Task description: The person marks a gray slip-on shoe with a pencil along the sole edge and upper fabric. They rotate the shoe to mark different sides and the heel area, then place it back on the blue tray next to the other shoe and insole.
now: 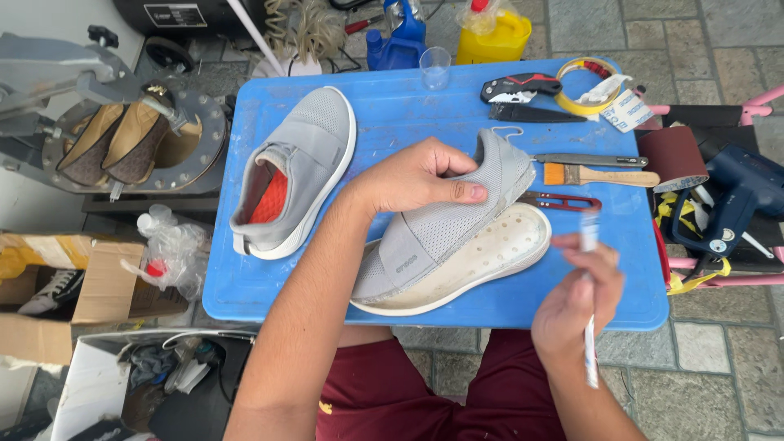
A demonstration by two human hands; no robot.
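Head view, near to far: low in the right of the frame the right hand (576,306) is closed around a thin white brush (590,327). At centre the left hand (420,175) clamps the grey upper of a shoe (445,241), peeled away from its white sole, on a blue table (408,106). Left of centre lies a second grey shoe (298,167); a yellow bottle (492,34) stands at the top.
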